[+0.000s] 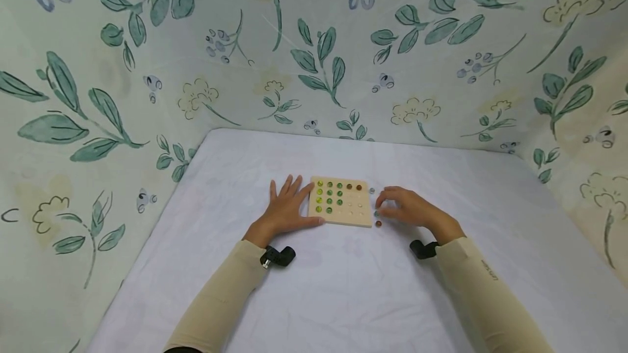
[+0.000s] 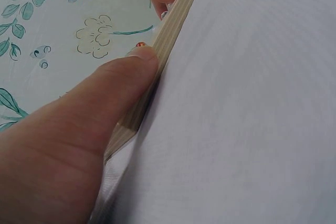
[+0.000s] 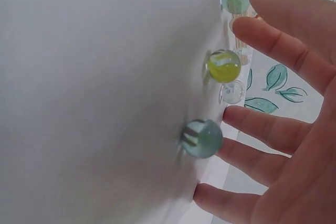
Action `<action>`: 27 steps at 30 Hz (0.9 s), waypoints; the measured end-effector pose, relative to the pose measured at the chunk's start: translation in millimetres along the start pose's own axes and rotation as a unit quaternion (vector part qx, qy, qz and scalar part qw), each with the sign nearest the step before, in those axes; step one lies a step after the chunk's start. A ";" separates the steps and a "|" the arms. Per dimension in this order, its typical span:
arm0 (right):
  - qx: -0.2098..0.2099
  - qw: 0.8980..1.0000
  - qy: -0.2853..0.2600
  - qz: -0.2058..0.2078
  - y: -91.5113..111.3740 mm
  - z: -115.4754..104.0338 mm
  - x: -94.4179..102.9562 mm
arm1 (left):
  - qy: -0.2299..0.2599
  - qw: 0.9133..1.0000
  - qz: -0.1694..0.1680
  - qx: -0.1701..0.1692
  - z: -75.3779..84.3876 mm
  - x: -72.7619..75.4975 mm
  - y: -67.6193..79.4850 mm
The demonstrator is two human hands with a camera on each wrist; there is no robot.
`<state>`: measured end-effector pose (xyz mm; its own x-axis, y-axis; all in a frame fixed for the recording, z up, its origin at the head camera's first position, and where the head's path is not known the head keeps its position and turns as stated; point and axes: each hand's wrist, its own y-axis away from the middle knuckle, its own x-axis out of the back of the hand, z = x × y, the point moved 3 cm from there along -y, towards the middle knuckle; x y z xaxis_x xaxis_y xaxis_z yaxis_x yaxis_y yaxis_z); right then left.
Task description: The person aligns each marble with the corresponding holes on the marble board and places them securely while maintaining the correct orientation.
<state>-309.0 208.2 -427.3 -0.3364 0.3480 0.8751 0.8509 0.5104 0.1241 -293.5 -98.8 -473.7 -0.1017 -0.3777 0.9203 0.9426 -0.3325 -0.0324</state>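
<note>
A pale wooden board (image 1: 343,215) with rows of small hollows lies flat on the table. Yellow-green marbles (image 1: 319,192) fill its left column, green marbles (image 1: 330,200) stand beside them, and two brown marbles (image 1: 354,187) sit in the top row. My left hand (image 1: 284,211) is spread at the board's left side, its thumb (image 2: 131,66) along the near edge. Just right of the board hovers my right hand (image 1: 409,207), fingers loosely bent. In the right wrist view its thumb tip is right at a teal marble (image 3: 235,0), with a yellow marble (image 3: 224,66) by the fingers.
A second teal marble (image 3: 202,138) and a clear marble (image 3: 232,92) lie on the white cloth (image 1: 314,287). A loose brown marble (image 1: 378,224) rests off the board's near right corner. Leaf-and-flower fabric (image 1: 314,70) hangs behind the table and at both sides.
</note>
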 end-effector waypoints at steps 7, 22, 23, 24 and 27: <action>-0.001 1.000 0.010 -0.003 -3.2 -1.9 -2.1 | 0.001 1.000 -0.004 -0.001 0.4 2.0 1.6; -0.014 1.000 0.023 -0.002 -4.6 -1.6 -4.6 | 0.002 1.000 -0.005 -0.002 0.1 1.1 0.7; -0.016 1.000 0.024 -0.002 -4.5 -1.6 -4.6 | 0.002 1.000 -0.005 -0.002 -0.1 1.0 0.7; -0.017 1.000 0.025 -0.003 -4.6 -1.4 -4.7 | 0.002 1.000 -0.005 -0.002 -0.2 0.9 0.6; -0.021 0.999 0.026 -0.005 -4.5 -2.0 -4.8 | 0.003 1.000 -0.005 -0.003 -0.2 1.1 0.7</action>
<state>-310.4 202.7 -431.1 -0.3244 0.3017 0.8965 0.8645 0.4793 0.1515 -293.0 -99.7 -472.7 -0.1140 -0.3799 0.9180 0.9395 -0.3416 -0.0247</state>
